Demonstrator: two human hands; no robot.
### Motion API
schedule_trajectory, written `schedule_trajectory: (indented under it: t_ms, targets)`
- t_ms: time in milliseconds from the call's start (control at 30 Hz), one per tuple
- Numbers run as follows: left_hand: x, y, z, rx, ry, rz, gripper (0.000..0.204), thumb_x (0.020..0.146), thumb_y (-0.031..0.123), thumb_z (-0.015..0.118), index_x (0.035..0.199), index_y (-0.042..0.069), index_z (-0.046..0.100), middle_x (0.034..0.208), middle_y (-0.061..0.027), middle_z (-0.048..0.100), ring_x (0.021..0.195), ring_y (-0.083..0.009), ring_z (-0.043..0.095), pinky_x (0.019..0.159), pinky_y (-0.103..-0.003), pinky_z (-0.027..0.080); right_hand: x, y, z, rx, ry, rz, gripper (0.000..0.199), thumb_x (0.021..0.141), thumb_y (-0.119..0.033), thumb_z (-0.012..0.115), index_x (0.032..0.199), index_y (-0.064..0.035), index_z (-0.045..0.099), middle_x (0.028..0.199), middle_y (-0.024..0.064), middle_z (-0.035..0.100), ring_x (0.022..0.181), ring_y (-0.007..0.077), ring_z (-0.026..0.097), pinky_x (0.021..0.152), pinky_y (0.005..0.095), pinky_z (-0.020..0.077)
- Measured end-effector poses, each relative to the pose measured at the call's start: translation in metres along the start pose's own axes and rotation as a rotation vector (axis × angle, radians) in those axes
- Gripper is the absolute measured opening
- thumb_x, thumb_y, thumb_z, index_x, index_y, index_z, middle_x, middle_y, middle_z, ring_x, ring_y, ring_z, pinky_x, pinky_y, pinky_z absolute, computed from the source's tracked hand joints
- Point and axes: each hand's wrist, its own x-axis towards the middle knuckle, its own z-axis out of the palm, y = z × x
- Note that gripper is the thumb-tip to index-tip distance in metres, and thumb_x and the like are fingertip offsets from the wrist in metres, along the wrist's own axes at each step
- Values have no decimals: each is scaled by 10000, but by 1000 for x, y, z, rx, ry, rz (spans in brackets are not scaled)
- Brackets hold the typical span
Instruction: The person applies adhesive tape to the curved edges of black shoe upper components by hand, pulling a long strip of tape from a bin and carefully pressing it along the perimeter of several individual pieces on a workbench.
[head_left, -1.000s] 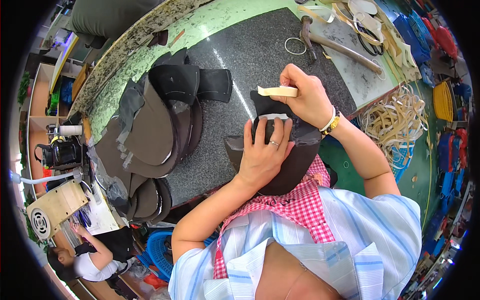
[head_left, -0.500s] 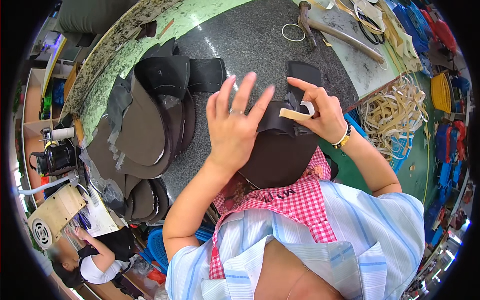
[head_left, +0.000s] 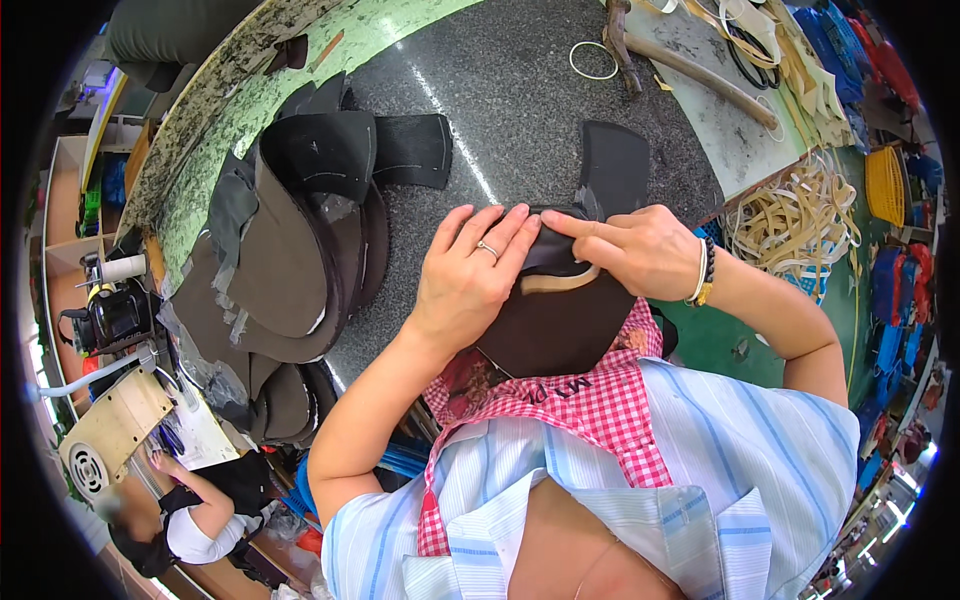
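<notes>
A dark brown rounded piece of sheet material (head_left: 550, 325) with a black band (head_left: 557, 240) across its far end lies before me at the table's near edge. My left hand (head_left: 475, 262) lies over the left end of the band, its fingers bent together onto the far edge and its thumb hidden. From the right, my right hand (head_left: 640, 250) presses the same edge, index finger stretched out and the other fingers curled. The two hands' fingertips almost touch. Out from under the right hand runs a cream strip (head_left: 560, 284), across the dark piece. Beyond the hands lies a black flap (head_left: 613, 165).
Left of me are stacked similar dark pieces (head_left: 285, 250). A hammer (head_left: 690, 80) and a pale ring (head_left: 594, 60) lie at the far right. Cream strips (head_left: 790, 220) heap over a blue basket beside the table. Another person (head_left: 200, 525) sits at the lower left.
My left hand has come down from above onto the black band. My right hand has lowered the raised cream strip, which now lies along the dark piece.
</notes>
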Motion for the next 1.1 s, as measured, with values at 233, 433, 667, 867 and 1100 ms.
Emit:
schedule_trajectory:
  t_ms: [233, 433, 667, 867, 1100]
  targets:
    - [-34, 8, -10, -147, 18, 16, 372, 806, 225, 746, 1149, 96, 682, 1260, -60, 646, 1117, -229, 611, 997, -425, 442, -17, 27, 5, 471, 120, -38, 148, 696, 9, 625, 796, -65, 544, 942, 106, 742, 527, 196, 632, 471, 287, 482]
    - [21, 16, -7, -202, 157, -318, 309, 762, 177, 775, 1018, 68, 641, 1051, -112, 644, 1012, -308, 588, 877, -392, 471, -14, 20, 7, 485, 144, 117, 185, 720, 55, 584, 830, -67, 498, 950, 98, 741, 562, 107, 572, 528, 263, 459]
    - [7, 23, -86, -339, 390, -312, 295, 814, 57, 743, 1068, 54, 592, 995, -111, 676, 873, -299, 662, 741, -343, 530, -20, 24, -50, 1085, 792, 310, 328, 828, -94, 564, 1135, -50, 457, 1085, 144, 630, 584, -23, 370, 496, 155, 315]
    - [-69, -74, -153, 47, 595, -751, 426, 865, 99, 711, 1250, 28, 544, 1158, -180, 620, 1031, -327, 627, 881, -394, 499, 87, 19, -10, 1542, 231, 644, 247, 933, -201, 634, 1073, -46, 502, 1076, 175, 675, 898, 186, 668, 771, 315, 567]
    - [-115, -63, -91, 195, 387, -964, 517, 921, 340, 642, 1332, 46, 534, 1329, -207, 532, 1223, -361, 516, 1040, -417, 396, 197, -28, 63, 1510, 245, 589, 790, 738, -333, 861, 1220, 61, 376, 1052, 84, 522, 896, 111, 534, 790, 250, 486]
